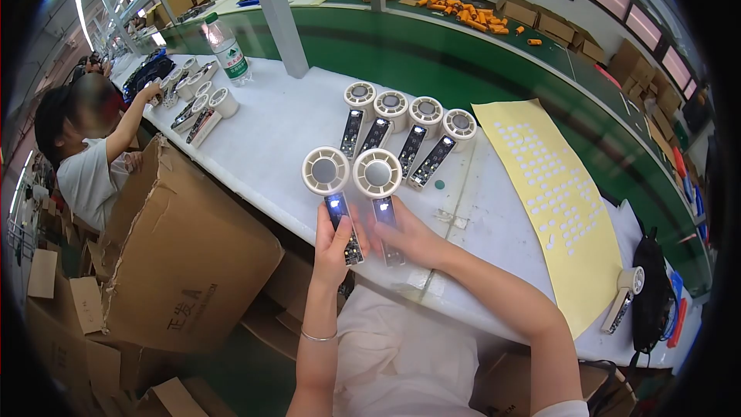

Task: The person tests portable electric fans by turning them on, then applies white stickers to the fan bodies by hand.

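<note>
Two white handheld fans with round grilles and bare circuit boards in their handles are held side by side over the table's front edge. My left hand [333, 247] grips the handle of the left fan [325, 172], its thumb on the board. Fingers of my right hand [405, 235] are round the handle of the right fan [377, 174]; this hand is slightly blurred. A small light glows on each board. Just beyond them, several similar fans [425, 111] lie in a row on the white table [285, 123], boards facing up.
A yellow sheet [556, 262] with white round stickers lies at right, near another fan [631, 281] and a black bag [653, 293]. Further left are a bottle [230, 54], more fans [223, 103], a large cardboard box [193, 255] and a seated person [85, 162]. Behind runs a green conveyor [324, 38].
</note>
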`<action>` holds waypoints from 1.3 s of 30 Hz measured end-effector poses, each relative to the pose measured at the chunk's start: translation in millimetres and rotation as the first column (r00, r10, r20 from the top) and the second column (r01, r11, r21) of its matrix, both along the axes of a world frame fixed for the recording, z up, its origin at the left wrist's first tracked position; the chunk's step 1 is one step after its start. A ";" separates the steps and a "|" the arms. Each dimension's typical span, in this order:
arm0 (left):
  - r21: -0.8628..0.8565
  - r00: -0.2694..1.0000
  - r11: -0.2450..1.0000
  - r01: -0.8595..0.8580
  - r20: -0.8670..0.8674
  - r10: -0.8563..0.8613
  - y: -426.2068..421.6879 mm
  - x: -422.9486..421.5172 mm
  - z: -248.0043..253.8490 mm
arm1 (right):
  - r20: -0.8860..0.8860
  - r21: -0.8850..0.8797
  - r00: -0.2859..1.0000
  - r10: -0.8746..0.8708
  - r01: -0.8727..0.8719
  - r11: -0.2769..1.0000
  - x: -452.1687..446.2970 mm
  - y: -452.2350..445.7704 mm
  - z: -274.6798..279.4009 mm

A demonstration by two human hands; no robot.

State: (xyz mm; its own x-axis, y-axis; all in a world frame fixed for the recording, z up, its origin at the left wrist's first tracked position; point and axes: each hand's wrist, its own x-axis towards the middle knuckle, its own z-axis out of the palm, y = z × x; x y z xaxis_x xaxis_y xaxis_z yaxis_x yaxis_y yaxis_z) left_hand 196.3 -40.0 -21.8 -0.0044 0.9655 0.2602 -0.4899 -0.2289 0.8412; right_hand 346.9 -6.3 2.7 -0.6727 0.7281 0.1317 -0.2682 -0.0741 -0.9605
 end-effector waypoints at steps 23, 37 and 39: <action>-0.048 0.999 0.999 -0.015 0.045 0.017 0.2 -0.4 -2.0 | 0.058 0.013 0.998 -0.007 0.006 1.000 1.5 -0.7 -0.4; -0.041 0.998 0.998 -0.041 -0.039 0.039 -1.3 0.0 0.1 | 0.060 -0.017 0.998 -0.009 0.010 1.000 1.5 -1.3 1.9; -0.043 0.996 0.997 -0.061 -0.067 0.058 -1.4 0.5 -1.7 | 0.069 -0.035 0.997 -0.031 0.033 0.999 1.2 -2.0 4.3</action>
